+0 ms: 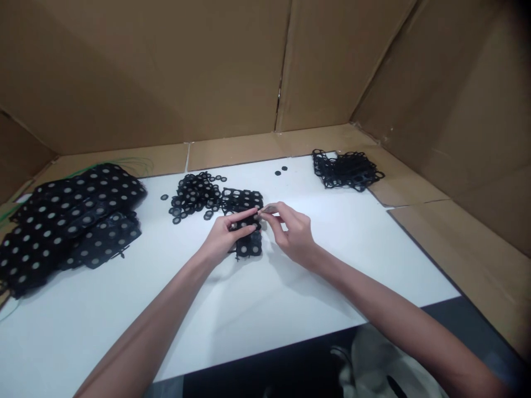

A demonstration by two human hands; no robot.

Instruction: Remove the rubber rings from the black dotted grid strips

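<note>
Forearms (151, 326) reaching across white table (62, 342); left hand (226, 237) pressing down on thin black perforated sheet (249, 246), right hand (288, 232) pinching small pale tool (266, 209) at its edge. Sheet looks light, floppy, best held by webbing between holes. Counting beyond grip: one sheet stack (70, 226) left, one ring heap (193, 196) ahead, one tangled heap (346, 168) right, two loose discs (281, 170).

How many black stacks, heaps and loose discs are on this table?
Dotted sheet stack: 1
Ring heap: 1
Netting heap: 1
Handled sheet: 1
Loose discs: 2
Total: 6
</note>
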